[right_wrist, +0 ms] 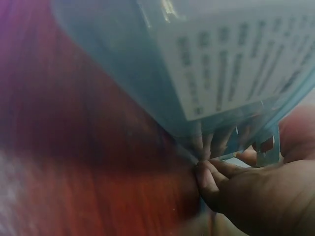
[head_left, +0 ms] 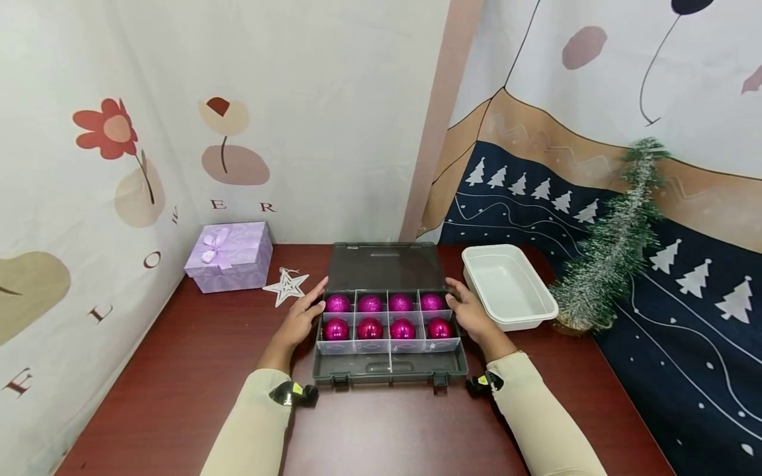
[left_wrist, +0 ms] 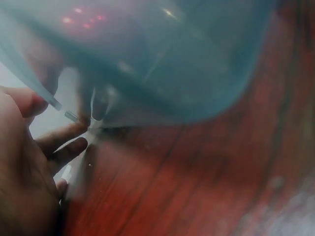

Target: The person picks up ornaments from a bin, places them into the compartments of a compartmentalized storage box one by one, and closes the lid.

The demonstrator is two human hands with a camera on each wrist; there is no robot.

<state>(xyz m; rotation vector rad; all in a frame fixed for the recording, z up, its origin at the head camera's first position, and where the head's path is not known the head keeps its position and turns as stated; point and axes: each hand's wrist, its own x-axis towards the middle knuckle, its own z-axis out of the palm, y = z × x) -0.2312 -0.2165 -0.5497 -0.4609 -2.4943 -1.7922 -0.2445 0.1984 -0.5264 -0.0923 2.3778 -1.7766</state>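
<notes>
A dark translucent compartment box [head_left: 357, 365] lies on the table with its lid [head_left: 387, 268] folded back. Behind its front row, two rows of compartments hold several magenta baubles [head_left: 370, 328]; the back-row ones look glittery, the nearer ones shiny. My left hand [head_left: 296, 325] grips the box's left side, thumb near the rim and fingers against the wall. On the opposite side my right hand [head_left: 474, 316] holds the box the same way. Fingertips [right_wrist: 205, 177] touch the lower edge in the right wrist view, beside a printed label [right_wrist: 231, 69].
At the back left stand a lilac gift box [head_left: 232, 258] with a bow and a white star ornament [head_left: 288, 287]. Right of the compartment box is a white plastic tub [head_left: 512, 317]. A small frosted Christmas tree [head_left: 613, 251] leans beyond it, by the printed backdrop.
</notes>
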